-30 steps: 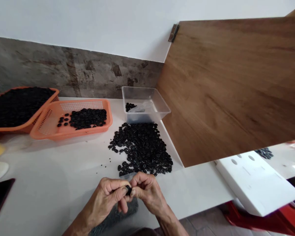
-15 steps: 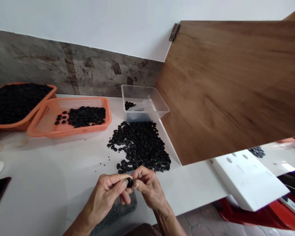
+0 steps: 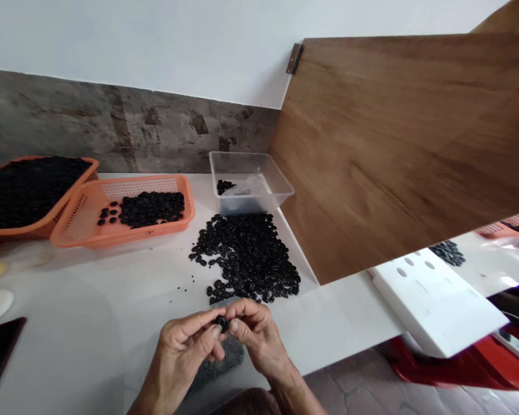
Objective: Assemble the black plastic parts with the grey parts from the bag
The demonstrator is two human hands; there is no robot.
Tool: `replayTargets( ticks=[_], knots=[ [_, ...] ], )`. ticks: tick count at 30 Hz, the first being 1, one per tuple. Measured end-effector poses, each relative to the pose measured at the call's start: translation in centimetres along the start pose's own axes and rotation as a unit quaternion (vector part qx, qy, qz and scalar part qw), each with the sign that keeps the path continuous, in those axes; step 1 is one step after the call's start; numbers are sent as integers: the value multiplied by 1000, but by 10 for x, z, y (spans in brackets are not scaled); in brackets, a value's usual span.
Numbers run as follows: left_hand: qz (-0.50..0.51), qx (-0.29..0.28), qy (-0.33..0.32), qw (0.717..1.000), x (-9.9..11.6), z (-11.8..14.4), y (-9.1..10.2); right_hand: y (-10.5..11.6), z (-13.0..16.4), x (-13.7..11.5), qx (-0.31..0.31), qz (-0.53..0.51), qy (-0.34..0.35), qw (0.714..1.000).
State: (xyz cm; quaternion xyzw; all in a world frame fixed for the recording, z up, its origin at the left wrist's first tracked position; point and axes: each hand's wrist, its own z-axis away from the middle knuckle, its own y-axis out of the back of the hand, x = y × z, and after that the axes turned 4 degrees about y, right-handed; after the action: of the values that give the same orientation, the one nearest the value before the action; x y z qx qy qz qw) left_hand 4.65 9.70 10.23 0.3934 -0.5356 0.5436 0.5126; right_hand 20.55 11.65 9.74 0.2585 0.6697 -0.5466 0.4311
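Observation:
Between the fingertips of both hands is one small black oval piece (image 3: 221, 324), rounded and glossy. My left hand (image 3: 185, 346) pinches it from the left with thumb and forefinger. From the right, thumb and forefinger of my right hand (image 3: 253, 331) close on its other edge. Just beyond the hands spreads a large heap of similar black pieces (image 3: 255, 253) on the white table (image 3: 95, 305). Below the hands, partly hidden by them, sits a clear container (image 3: 225, 360) with dark contents too small to make out.
An orange basket (image 3: 121, 239) holds black pieces, and a fuller orange basket (image 3: 47, 222) stands left of it. Behind the heap is a clear plastic bin (image 3: 255, 202). A wooden panel (image 3: 398, 155) rises at right, near a white box (image 3: 441, 305). A dark flat device (image 3: 0, 351) lies at left.
Both hands have shifted slightly left with the black piece between them, and it appears turned a little. The camera view has moved slightly too.

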Motion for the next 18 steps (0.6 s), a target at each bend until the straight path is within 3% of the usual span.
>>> replayTargets(
  ticks=[6, 12, 15, 18],
  knots=[
    [-11, 7, -41, 999, 3, 4, -1, -3, 4, -4, -6, 11, -7, 1000],
    [-58, 22, -21, 998, 1, 5, -2, -1, 5, 0, -5, 37, -23, 999],
    [-27, 62, 8, 998, -8, 2, -4, 3, -2, 6, -9, 92, -44, 995],
    [8, 63, 37, 997, -12, -1, 0, 1, -14, 9, -14, 123, -53, 991]
  ],
)
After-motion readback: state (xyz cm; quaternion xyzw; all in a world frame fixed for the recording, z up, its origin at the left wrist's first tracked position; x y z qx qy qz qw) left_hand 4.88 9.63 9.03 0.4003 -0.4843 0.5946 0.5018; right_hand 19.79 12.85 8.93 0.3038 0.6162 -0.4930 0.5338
